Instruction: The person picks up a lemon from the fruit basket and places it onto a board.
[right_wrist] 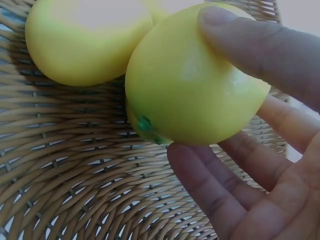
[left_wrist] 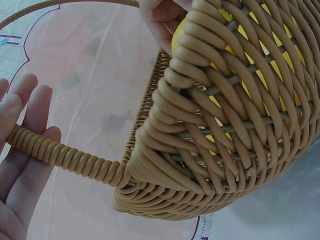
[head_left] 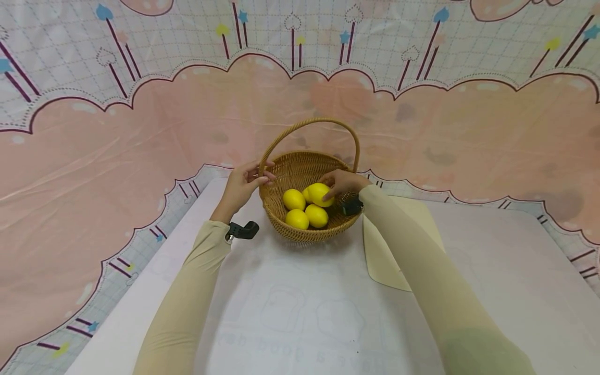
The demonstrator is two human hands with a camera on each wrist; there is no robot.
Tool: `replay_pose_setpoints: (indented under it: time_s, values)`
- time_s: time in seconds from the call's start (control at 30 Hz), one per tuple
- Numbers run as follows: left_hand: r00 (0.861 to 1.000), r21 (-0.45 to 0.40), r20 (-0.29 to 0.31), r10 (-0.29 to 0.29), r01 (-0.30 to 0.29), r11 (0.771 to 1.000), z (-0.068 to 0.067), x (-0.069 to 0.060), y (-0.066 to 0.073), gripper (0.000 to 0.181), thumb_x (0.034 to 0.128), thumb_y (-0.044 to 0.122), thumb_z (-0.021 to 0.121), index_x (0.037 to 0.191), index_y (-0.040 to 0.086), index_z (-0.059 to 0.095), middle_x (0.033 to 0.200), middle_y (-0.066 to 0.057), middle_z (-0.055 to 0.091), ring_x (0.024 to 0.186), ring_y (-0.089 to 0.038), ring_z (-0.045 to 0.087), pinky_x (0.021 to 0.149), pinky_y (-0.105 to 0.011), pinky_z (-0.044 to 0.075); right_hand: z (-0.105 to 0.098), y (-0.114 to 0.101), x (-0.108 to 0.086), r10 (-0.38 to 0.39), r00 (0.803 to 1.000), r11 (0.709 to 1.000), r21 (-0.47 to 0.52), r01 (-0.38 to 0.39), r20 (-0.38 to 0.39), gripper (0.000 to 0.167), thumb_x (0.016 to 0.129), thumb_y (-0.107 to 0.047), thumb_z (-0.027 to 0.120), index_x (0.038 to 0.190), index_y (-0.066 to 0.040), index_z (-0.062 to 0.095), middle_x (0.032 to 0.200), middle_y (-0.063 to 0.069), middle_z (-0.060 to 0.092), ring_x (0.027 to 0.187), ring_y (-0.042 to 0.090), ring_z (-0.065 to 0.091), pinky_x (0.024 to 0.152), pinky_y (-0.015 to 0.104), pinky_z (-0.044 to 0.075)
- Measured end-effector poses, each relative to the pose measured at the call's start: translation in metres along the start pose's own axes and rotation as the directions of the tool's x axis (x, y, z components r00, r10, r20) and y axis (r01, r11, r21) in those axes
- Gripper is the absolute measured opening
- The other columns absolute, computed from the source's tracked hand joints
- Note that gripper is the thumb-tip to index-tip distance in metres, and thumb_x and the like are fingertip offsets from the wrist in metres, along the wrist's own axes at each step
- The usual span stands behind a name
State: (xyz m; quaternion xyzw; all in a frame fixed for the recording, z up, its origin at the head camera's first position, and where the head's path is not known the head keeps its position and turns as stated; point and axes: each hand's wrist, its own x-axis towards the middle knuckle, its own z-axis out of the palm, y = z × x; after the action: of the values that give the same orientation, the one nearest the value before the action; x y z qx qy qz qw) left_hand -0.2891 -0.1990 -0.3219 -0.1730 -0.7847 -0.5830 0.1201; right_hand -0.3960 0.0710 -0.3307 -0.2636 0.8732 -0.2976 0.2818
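A brown wicker basket (head_left: 307, 235) with a tall arched handle (head_left: 320, 120) stands on the white table and holds several yellow lemons (head_left: 294, 200). At the left base of the handle, my left hand (head_left: 240, 188) pinches the wrapped rod (left_wrist: 75, 161) between thumb and fingers. My right hand (head_left: 347, 182) reaches over the basket's right side and grips one lemon (right_wrist: 185, 85), thumb on top and fingers underneath. That lemon has small green marks near one end. It sits above the others, and one lemon behind it is partly hidden.
Under the right forearm lies a flat cream-coloured sheet (head_left: 403, 250) on the table (head_left: 290, 312). A pink and white patterned cloth (head_left: 211, 114) hangs behind and to the left of the basket. Each wrist carries a black camera mount (head_left: 244, 230).
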Motion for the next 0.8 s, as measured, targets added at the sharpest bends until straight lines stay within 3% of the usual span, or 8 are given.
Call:
replay_pose_setpoints:
  time_s: [0.2,0.37,0.6,0.8]
  values:
    - [1.0,0.005,0.001,-0.005,0.005,1.0,0.0,0.0,-0.001,0.035,0.0892,-0.001,0.058,0.123,-0.007,0.055,0.094,-0.018,0.067,0.077,-0.008,0.069,0.084,-0.039,0.056,0.0,0.001,-0.001,-0.001,1.0,1.0,0.001,0.001,0.003,0.061,0.087,-0.012,0.067,0.141,-0.003,0.04,0.14,0.024,0.045,0.126,0.035,0.049,0.099,0.041,0.049]
    - [1.0,0.007,0.003,0.002,-0.002,1.0,0.0,0.0,-0.001,0.035,0.0896,0.0,0.058,0.123,-0.008,0.054,0.094,-0.019,0.067,0.075,-0.004,0.067,0.086,-0.044,0.054,0.002,0.0,-0.003,0.012,0.999,1.0,0.009,-0.012,-0.034,0.059,0.086,-0.015,0.068,0.138,-0.004,0.044,0.137,0.024,0.049,0.122,0.034,0.052,0.098,0.04,0.05]
    - [1.0,0.024,-0.003,0.004,-0.004,1.0,0.0,0.001,-0.002,0.033,0.0891,0.0,0.059,0.122,-0.005,0.056,0.094,-0.019,0.068,0.082,-0.022,0.07,0.084,-0.039,0.056,0.002,-0.003,-0.003,0.01,0.997,1.0,-0.005,-0.011,-0.075,0.059,0.084,-0.019,0.071,0.136,-0.006,0.047,0.13,0.022,0.054,0.114,0.031,0.057,0.096,0.041,0.05]
    - [1.0,0.026,-0.001,0.01,-0.01,1.0,0.0,0.001,-0.002,0.034,0.0891,0.0,0.059,0.122,-0.006,0.056,0.094,-0.021,0.067,0.079,-0.014,0.069,0.086,-0.044,0.054,-0.004,-0.009,-0.009,-0.029,0.994,0.998,-0.054,0.023,-0.107,0.06,0.083,-0.025,0.072,0.136,-0.009,0.047,0.133,0.02,0.052,0.12,0.031,0.053,0.096,0.041,0.049]
